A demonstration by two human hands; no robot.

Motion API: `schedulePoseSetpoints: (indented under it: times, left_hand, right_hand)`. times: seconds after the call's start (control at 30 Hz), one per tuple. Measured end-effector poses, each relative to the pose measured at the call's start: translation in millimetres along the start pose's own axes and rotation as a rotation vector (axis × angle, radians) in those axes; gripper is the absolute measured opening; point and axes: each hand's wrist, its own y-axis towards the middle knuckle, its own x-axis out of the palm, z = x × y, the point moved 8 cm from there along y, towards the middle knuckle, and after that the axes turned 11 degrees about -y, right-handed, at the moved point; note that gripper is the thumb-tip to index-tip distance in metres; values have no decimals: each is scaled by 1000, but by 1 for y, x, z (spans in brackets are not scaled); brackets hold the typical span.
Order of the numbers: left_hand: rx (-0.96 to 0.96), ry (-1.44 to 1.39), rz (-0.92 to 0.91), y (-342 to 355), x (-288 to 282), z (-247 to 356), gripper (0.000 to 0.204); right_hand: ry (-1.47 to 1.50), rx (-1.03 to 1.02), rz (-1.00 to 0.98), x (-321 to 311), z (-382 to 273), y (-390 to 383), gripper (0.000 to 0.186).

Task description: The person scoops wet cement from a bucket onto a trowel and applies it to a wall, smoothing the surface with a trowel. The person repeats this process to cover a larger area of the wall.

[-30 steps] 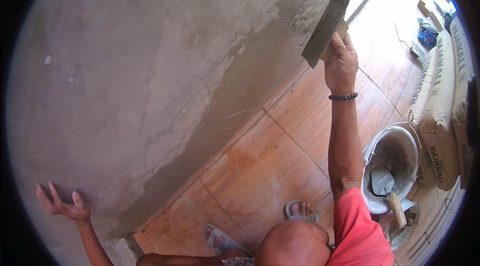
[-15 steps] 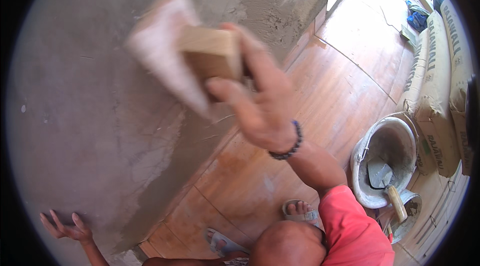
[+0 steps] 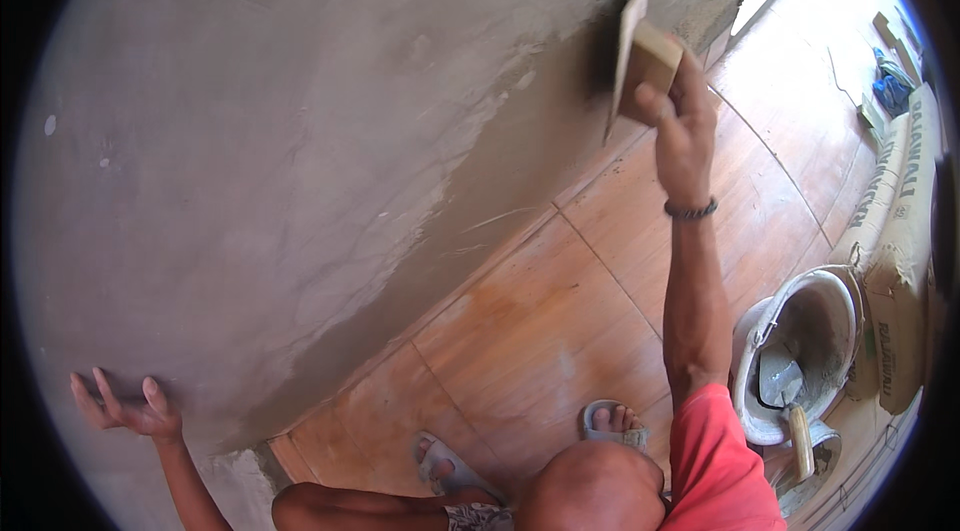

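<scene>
Plastering float, a thin, flat blade backed by a chunky block of tan wood, was at the upper right, close to the lower edge of the smooth grey mortared wall. Half a second earlier it had been a blur nearer the camera, its pale face turned outward; now it stood almost edge-on, its working face towards the wall. That suggested the tool had been brought back to the darker, damp-looking strip just above the orange-brown tiled floor. The rough mortar visible there before seemed largely hidden behind the blade, so whether it had been smoothed could not be told, nor whether blade and wall actually touched.

The right hand, wearing a dark beaded bracelet, had its fingers closed around the block, the thumb along the near side; its forearm ran nearly straight up from the red sleeve. The left hand had kept its place at the lower left, fingers spread and nothing in them, beside the wall; contact was unclear. To the right, a wooden-handled metal trowel leaned in a mortar-stained whitish bucket, next to stacked beige paper sacks.
</scene>
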Motion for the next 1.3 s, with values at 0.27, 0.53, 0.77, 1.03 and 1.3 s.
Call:
schedulePoseSetpoints:
  times: [0.27, 0.53, 0.77, 1.03, 1.3]
  left_hand:
    - [-3, 4, 5, 2, -2, 2, 54]
    - [-23, -7, 19, 2, 3, 3, 54]
    - [-10, 7, -9, -1, -4, 0, 52]
    - [20, -8, 15, -1, -1, -2, 51]
    - [49, -10, 18, 4, -1, 4, 52]
  right_hand:
    - [-301, -379, -125, 118, -64, -123, 69]
    - [-96, -297, -644, 176, -74, -221, 53]
    - [-112, 125, 149, -16, 20, -89, 46]
    - [-71, 141, 115, -66, 83, 10, 63]
    - [-239, 33, -106, 65, 31, -116, 53]
